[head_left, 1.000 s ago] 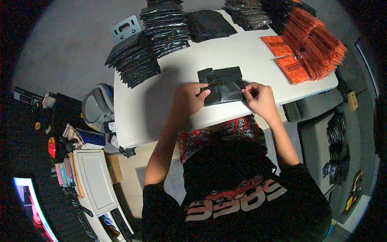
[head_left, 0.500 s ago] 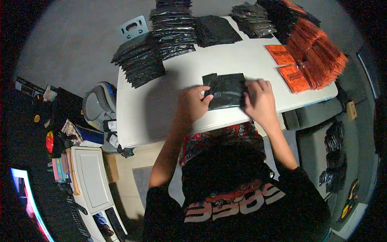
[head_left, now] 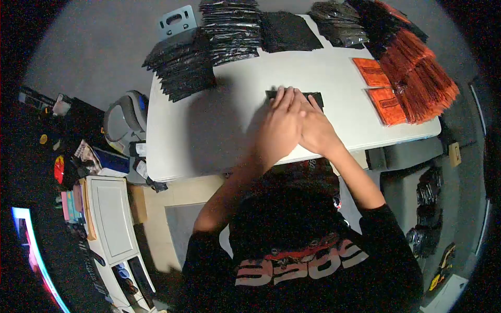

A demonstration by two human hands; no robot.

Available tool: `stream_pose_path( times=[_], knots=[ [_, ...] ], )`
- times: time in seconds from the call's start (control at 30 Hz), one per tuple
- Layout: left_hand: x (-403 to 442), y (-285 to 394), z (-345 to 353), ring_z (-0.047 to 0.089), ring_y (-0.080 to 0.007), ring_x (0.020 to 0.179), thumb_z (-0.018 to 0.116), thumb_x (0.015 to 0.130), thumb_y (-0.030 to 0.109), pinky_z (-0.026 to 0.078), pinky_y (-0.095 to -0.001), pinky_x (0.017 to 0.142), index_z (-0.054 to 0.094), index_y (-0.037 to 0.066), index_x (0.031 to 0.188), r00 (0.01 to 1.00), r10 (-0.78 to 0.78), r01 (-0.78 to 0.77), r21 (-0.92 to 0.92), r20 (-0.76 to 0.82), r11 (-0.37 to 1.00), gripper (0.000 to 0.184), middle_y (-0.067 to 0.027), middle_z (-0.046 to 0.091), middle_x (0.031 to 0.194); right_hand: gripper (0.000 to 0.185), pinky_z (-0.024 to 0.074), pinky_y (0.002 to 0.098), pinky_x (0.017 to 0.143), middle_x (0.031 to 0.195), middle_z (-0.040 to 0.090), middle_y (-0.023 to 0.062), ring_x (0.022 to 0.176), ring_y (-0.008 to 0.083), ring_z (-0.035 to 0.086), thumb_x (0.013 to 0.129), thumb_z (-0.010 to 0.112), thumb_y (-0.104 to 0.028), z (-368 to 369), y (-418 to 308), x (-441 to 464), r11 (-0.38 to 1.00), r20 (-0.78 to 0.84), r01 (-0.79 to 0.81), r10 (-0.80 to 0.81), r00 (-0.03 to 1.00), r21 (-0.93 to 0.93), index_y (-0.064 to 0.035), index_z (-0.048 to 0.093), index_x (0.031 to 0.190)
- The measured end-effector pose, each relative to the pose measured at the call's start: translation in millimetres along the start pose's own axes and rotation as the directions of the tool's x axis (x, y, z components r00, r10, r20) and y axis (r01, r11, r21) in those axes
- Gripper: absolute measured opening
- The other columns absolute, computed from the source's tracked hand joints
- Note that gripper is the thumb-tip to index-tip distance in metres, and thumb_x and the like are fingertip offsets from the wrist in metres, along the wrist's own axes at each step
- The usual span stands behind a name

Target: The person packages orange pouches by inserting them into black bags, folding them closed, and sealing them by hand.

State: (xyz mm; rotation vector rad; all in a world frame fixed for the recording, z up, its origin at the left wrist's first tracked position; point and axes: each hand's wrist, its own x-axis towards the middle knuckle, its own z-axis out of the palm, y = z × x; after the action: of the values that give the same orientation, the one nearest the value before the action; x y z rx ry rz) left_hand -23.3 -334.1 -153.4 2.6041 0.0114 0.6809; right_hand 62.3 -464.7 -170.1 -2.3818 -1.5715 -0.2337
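A dark, shiny plastic packet (head_left: 318, 98) lies on the white table (head_left: 245, 135), with only its upper edge and corners showing. My left hand (head_left: 279, 128) rests flat over its left part, fingers stretched toward the far side. Beside it my right hand (head_left: 317, 133) also lies flat on the packet, its fingers stretched out and meeting the left hand's. Most of the packet is hidden beneath the two hands.
Stacks of black packets (head_left: 229, 31) line the table's far edge, with another black stack (head_left: 182, 68) at the left. Orange packets (head_left: 386, 106) and a fanned orange pile (head_left: 425, 78) lie on the right. A grey chair (head_left: 122, 120) stands at the left.
My hands have moved from the packet's two side edges inward and now lie flat together on top of it. The view has shifted slightly.
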Motion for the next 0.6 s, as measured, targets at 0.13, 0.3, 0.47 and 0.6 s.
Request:
stream_pose_path(
  times=[0.13, 0.3, 0.47, 0.6],
  knots=[
    [-5.8, -3.3, 16.5, 0.035, -0.0446, 0.15, 0.045, 0.108, 0.024, 0.034, -0.0549, 0.121, 0.041, -0.01, 0.15, 0.999, -0.015, 0.016, -0.031, 0.034, 0.999, 0.054, -0.0299, 0.043, 0.156, 0.063, 0.0244, 0.0547, 0.125, 0.165, 0.033, 0.0226, 0.154, 0.0411, 0.029, 0.099, 0.041, -0.025, 1.1, -0.5, -0.3, 0.991, -0.027, -0.03, 0.034, 0.999, 0.13, 0.0058, 0.038, 0.154],
    [-16.8, -12.4, 17.6, 0.036, -0.0419, 0.15, 0.047, 0.109, 0.035, 0.031, -0.056, 0.121, 0.041, -0.005, 0.153, 0.992, -0.11, 0.104, 0.095, 0.062, 0.99, 0.06, -0.0269, 0.04, 0.16, 0.062, 0.023, 0.0545, 0.126, 0.168, 0.028, 0.0205, 0.156, 0.0401, 0.025, 0.106, 0.037, -0.03, -3.2, -4.1, 1.3, 0.993, 0.01, -0.061, 0.061, 0.998, 0.103, 0.0029, 0.034, 0.157],
    [-18.7, -21.0, 13.2, 0.038, -0.0369, 0.15, 0.045, 0.109, 0.032, 0.031, -0.0565, 0.121, 0.041, -0.004, 0.154, 0.986, -0.104, 0.085, 0.138, 0.133, 0.987, 0.057, -0.0222, 0.042, 0.16, 0.062, 0.0214, 0.0539, 0.127, 0.169, 0.025, 0.0193, 0.157, 0.039, 0.022, 0.11, 0.033, -0.037, -2.5, 0.5, 1.9, 0.995, 0.057, -0.073, 0.069, 0.996, 0.07, 0.0013, 0.032, 0.159],
    [-22.5, -25.3, 17.0, 0.045, -0.0348, 0.145, 0.051, 0.107, 0.031, 0.035, -0.0568, 0.117, 0.052, -0.003, 0.146, 0.998, -0.057, 0.053, 0.165, 0.022, 0.985, 0.052, -0.02, 0.051, 0.154, 0.066, 0.0201, 0.0515, 0.127, 0.169, 0.024, 0.0217, 0.157, 0.0382, 0.021, 0.11, 0.036, -0.039, -3.3, -5.1, 2.5, 0.991, 0.046, -0.106, 0.102, 0.994, 0.079, 0.0052, 0.03, 0.158]
  ],
)
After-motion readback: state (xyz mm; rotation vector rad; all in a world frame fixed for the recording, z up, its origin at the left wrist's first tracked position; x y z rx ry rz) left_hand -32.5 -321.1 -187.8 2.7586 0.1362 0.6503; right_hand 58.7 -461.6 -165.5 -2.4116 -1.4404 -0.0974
